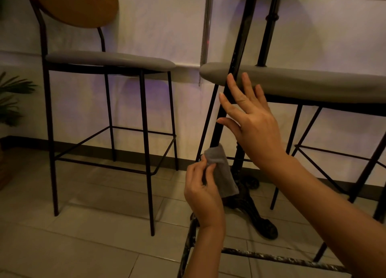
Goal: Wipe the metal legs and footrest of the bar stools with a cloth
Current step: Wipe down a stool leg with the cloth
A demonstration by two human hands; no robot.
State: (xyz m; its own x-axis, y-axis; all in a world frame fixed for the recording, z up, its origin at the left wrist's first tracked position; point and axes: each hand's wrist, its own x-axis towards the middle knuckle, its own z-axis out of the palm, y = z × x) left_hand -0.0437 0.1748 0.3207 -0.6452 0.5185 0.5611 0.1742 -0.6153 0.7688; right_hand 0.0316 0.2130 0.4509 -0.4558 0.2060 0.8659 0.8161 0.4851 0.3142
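Pale wall [146, 27] with faint violet glow, dark baseboard [125, 152], grey tiled floor [94, 236], potted plant [12, 98] far left of the hands

You hold a plain grey cloth [222, 174]. The stool on your left [108, 114] has a thin black metal frame, a grey seat [110, 59] and an orange-brown oval backrest [77, 4]. The stool on your right [302, 93] shows the same grey seat and black legs. The table base [248, 202] is black, with an ornate cast pattern. The bar nearest you [277, 258] is black, flecked with pale specks. The floor [83, 225] is pale grey-beige tile; the wall [156, 27] looks white with a violet tint. The plant [10, 98] is dark green.
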